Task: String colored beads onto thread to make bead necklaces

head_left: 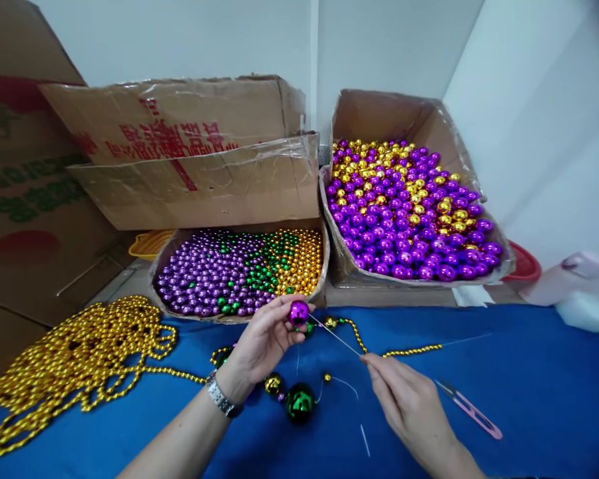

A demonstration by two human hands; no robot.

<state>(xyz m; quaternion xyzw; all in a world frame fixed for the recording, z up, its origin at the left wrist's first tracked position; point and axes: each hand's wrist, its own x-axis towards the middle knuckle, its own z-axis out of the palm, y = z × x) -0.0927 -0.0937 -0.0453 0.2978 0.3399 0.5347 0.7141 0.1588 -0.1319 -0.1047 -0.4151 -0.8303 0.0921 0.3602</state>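
Note:
My left hand [272, 332], with a watch at its wrist, pinches a shiny purple bead [298, 313]. From that bead a thin, pale, straight strand [335, 334] runs to the fingertips of my right hand [404, 392], which are closed on its other end. Whether it is a needle or a taut string I cannot tell. Under my hands lies a strung garland with a large green bead [300, 403], a gold bead [273, 384] and a small gold bead [327, 377] near a loose thread end. Part of the garland is hidden behind my left hand.
Pink thread snips [472, 412] lie right of my right hand on the blue cloth [539, 372]. A heap of gold bead chain [104, 352] covers the left. Behind stand a box of small beads [152, 283] and a box of bigger purple and gold beads [337, 263].

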